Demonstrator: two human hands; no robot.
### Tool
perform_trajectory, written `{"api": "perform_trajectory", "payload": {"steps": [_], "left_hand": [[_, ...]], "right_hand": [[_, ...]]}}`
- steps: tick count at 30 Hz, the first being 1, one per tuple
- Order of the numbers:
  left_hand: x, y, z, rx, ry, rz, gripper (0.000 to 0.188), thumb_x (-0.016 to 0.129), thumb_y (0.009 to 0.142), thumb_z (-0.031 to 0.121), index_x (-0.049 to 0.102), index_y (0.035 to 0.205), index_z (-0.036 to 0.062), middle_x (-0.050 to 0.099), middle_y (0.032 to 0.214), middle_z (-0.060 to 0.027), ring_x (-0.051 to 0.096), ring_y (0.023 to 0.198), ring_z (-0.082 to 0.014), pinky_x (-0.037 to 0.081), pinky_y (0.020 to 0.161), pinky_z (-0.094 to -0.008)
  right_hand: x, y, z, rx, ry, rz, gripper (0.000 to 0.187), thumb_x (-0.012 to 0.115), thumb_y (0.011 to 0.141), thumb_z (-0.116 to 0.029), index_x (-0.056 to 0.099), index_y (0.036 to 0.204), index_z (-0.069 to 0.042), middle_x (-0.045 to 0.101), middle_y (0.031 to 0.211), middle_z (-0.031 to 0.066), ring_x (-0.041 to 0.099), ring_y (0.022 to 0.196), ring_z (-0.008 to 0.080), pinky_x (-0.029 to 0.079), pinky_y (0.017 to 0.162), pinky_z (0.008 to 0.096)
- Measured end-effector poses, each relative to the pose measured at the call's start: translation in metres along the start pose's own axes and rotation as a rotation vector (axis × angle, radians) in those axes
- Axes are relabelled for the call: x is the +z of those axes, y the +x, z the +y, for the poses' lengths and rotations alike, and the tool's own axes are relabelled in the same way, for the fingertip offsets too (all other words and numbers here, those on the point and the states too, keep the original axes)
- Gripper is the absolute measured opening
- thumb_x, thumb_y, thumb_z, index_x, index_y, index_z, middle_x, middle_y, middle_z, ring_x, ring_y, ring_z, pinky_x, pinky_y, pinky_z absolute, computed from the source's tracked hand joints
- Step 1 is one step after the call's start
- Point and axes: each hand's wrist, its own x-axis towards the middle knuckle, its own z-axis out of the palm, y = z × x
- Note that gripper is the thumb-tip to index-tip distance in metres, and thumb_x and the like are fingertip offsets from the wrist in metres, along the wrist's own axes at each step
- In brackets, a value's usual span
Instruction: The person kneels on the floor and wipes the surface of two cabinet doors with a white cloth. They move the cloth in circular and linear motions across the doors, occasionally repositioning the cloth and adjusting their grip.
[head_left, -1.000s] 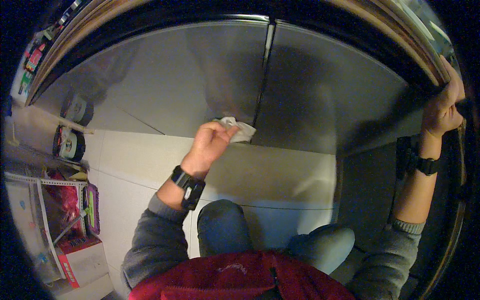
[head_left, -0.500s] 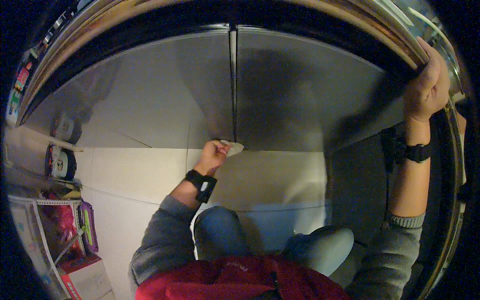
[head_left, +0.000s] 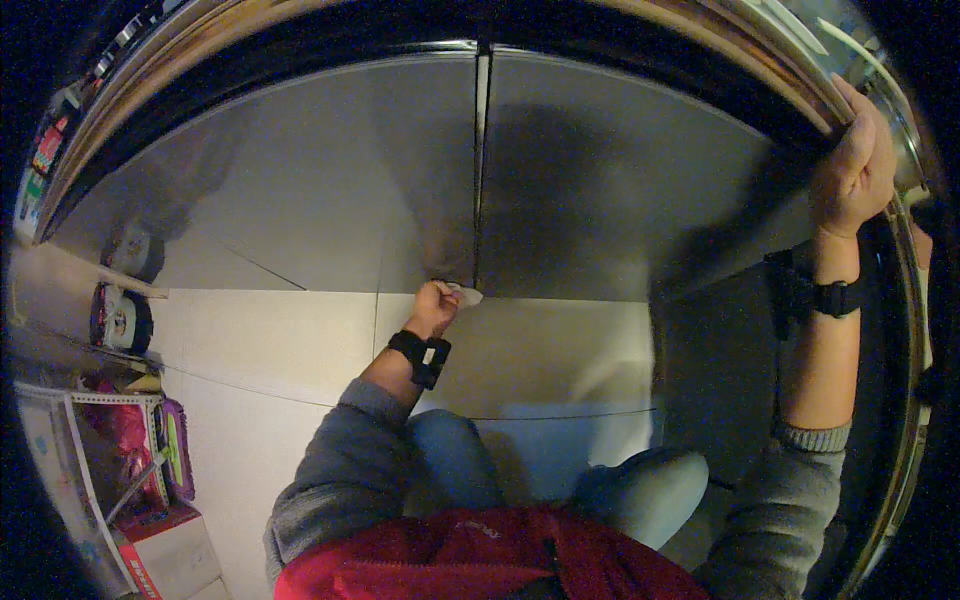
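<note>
Low in front of me, my left hand (head_left: 434,308) is closed on a small whitish cloth (head_left: 468,296), its loose end sticking out to the right. The cloth lies at the bottom edge of two shiny grey cabinet doors, by the gap between the left door (head_left: 300,180) and the right door (head_left: 600,200). What lies inside my fist is hidden. At the upper right, my right hand (head_left: 852,178) grips the brown edge of the counter (head_left: 790,85), its fingers partly out of sight over the top. Black bands circle both wrists.
Pale floor tiles (head_left: 270,350) run below the doors. On the left stand a round black-and-white container (head_left: 122,320), a metal rack (head_left: 110,398) with pink and purple items, and a red-and-white box (head_left: 175,560). A dark panel (head_left: 715,370) rises on the right, near my knees.
My left hand and forearm have shifted slightly right with the cloth, relative to my view. The doors also sit a little further right in the picture. My right hand keeps its grip.
</note>
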Motion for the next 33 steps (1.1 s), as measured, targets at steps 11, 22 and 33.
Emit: {"api": "perform_trajectory", "payload": {"steps": [11,22,33], "left_hand": [[-0.010,-0.029,0.026,0.082,-0.200,-0.243,0.014,0.056,0.082,-0.002,0.049,0.072,0.0048,0.058,0.077,-0.0104,0.058,0.073,-0.0185,0.050,0.061,-0.0284],[0.025,-0.066,0.040,0.382,0.055,-0.265,0.015,0.054,0.086,-0.004,0.050,0.075,0.0051,0.061,0.083,-0.0113,0.061,0.081,-0.0223,0.050,0.080,-0.0335],[0.030,-0.066,0.060,0.307,0.363,-0.141,0.006,0.054,0.082,0.001,0.052,0.076,0.0007,0.058,0.080,-0.0096,0.055,0.068,-0.0162,0.046,0.062,-0.0264]], "right_hand": [[-0.005,-0.016,-0.002,0.047,0.069,0.063,0.045,0.032,0.098,-0.025,0.066,0.100,0.004,0.066,0.101,0.0140,0.062,0.091,0.0235,0.044,0.086,0.0303],[-0.005,-0.021,-0.001,0.107,0.080,0.074,0.042,0.033,0.098,-0.024,0.066,0.100,0.003,0.067,0.101,0.0130,0.061,0.093,0.0216,0.045,0.086,0.0301],[-0.009,0.001,-0.002,0.021,-0.020,0.047,0.044,0.033,0.098,-0.025,0.066,0.100,0.003,0.066,0.102,0.0135,0.061,0.093,0.0229,0.045,0.085,0.0292]]}}
